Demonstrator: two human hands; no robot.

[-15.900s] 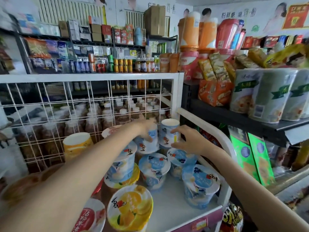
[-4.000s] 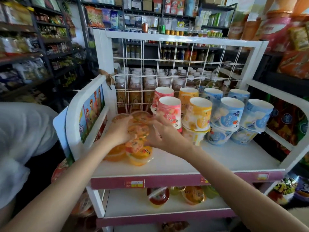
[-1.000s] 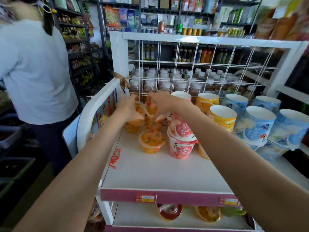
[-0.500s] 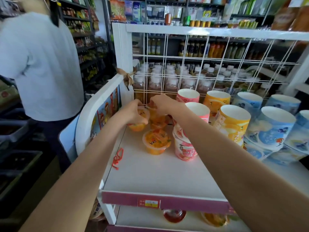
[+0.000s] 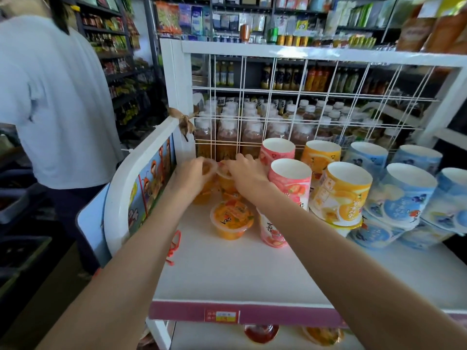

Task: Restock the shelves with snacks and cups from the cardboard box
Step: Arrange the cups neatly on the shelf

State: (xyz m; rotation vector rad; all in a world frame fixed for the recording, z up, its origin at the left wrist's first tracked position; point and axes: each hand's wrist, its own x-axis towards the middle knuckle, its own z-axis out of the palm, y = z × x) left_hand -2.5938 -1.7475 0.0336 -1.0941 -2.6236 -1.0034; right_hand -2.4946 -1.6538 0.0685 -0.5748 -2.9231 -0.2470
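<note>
Both our hands are closed on small orange jelly cups at the back left corner of the shelf: our left hand (image 5: 192,176) grips one cup (image 5: 202,195) from the side, and our right hand (image 5: 246,173) pinches the rim of another (image 5: 226,181) just beside it, the two hands almost touching above them.

We stand before a white display shelf (image 5: 252,274) with a wire grid back (image 5: 303,102), behind which rows of capped bottles (image 5: 227,137) show. At our left a person in a pale shirt (image 5: 50,97) stands with their back to us. Along the right of the shelf we see tall cups lying stacked on their sides, bases toward us: blue ones (image 5: 404,198) farthest right, yellow ones (image 5: 341,195) in the middle, pink ones (image 5: 288,185) touching our right forearm. A third orange jelly cup (image 5: 231,222) sits upright, nearer to us than the held pair, close to the lower pink cup. A red loop of string (image 5: 174,245) lies on the bare shelf near the left edge. A price tag (image 5: 222,316) is stuck on the shelf's front strip.
</note>
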